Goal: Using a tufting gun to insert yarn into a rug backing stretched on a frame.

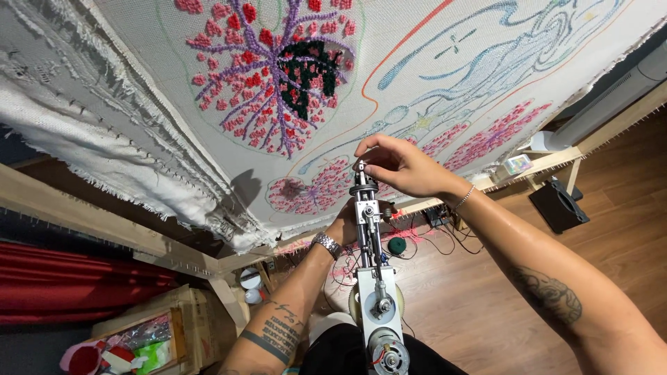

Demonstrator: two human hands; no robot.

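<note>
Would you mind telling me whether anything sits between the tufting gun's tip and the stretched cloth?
Only the right hand: its fingers pinch the tip of the tufting gun, just before the tufted cloth. The left hand holds the gun from behind, out of the way.

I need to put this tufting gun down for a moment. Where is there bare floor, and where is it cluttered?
Bare wood floor lies under the right forearm, between the black box and the tufting gun. It is crowded by the yarn tangle under the frame and the boxes at lower left.
</note>
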